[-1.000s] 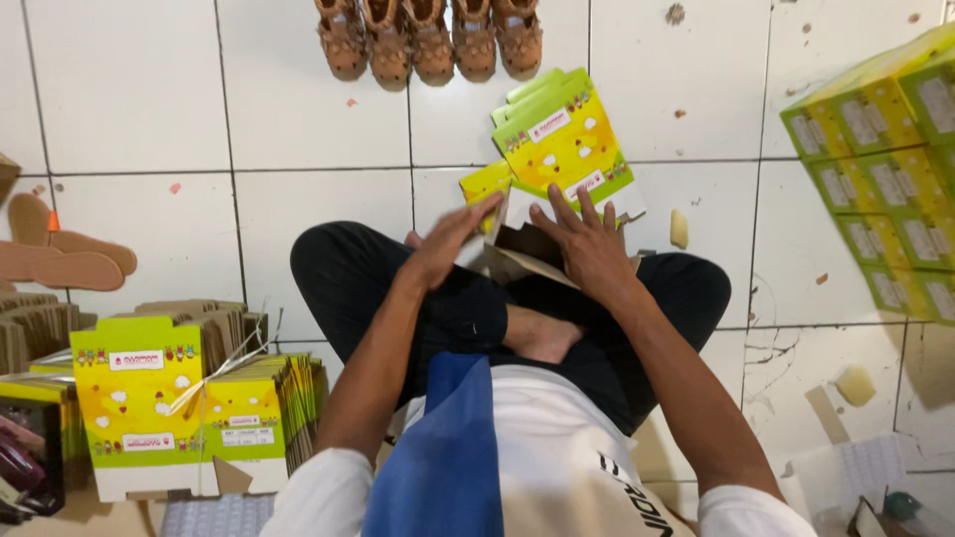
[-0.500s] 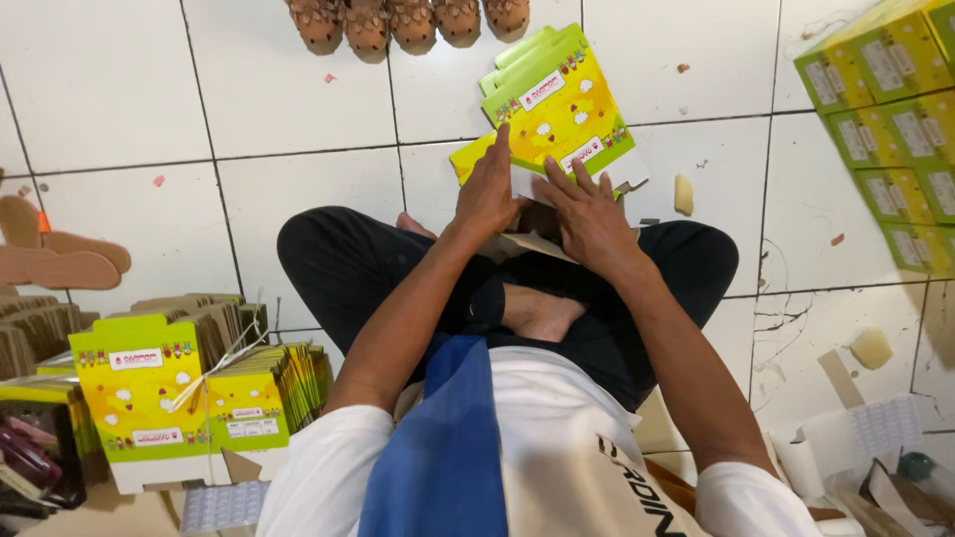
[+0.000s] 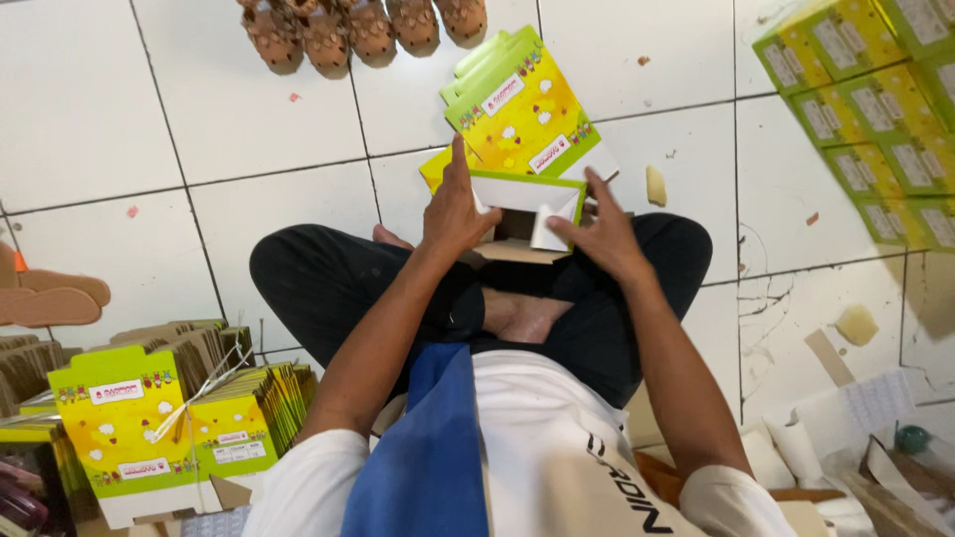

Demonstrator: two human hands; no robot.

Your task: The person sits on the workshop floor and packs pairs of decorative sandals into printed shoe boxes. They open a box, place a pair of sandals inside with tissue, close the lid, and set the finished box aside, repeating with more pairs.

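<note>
Carton, yellow and green, half-formed, held over the lap of a person seated cross-legged on the white tiled floor. Left hand steadies its left side, fingers pressed flat against the panel, thumb up. Right hand pinches a white inner flap, apparently bending it inward (both hands brace it so the sides stay square). Flat cartons lie just beyond the knees, within reach. Tied bundle of flat cartons sits at the left; folded boxes are stacked toward the floor's far right edge.
</note>
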